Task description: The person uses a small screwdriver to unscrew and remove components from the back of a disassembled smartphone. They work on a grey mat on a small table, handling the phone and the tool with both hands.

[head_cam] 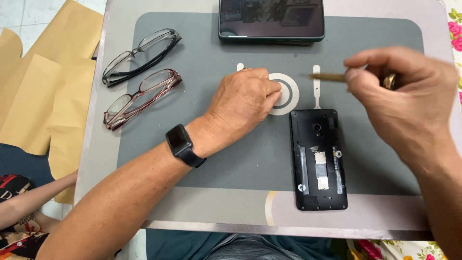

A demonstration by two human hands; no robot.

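My left hand (242,103) rests on the grey mat (202,144), fingers curled, fingertips touching a white ring mark (288,98) at the mat's middle; whether it pinches something small I cannot tell. A black watch (182,143) sits on that wrist. My right hand (402,98) hovers at the right, gripping a thin brownish tool (327,76) that points left. Just below the tool tip lies a black phone (318,159) with its back cover off, insides showing.
Two pairs of glasses lie at the left, one black-framed (139,55), one dark red (142,96). A dark tablet (271,20) lies at the far edge. Brown paper (43,96) lies on the floor left of the table. Another person's arm (33,197) shows at lower left.
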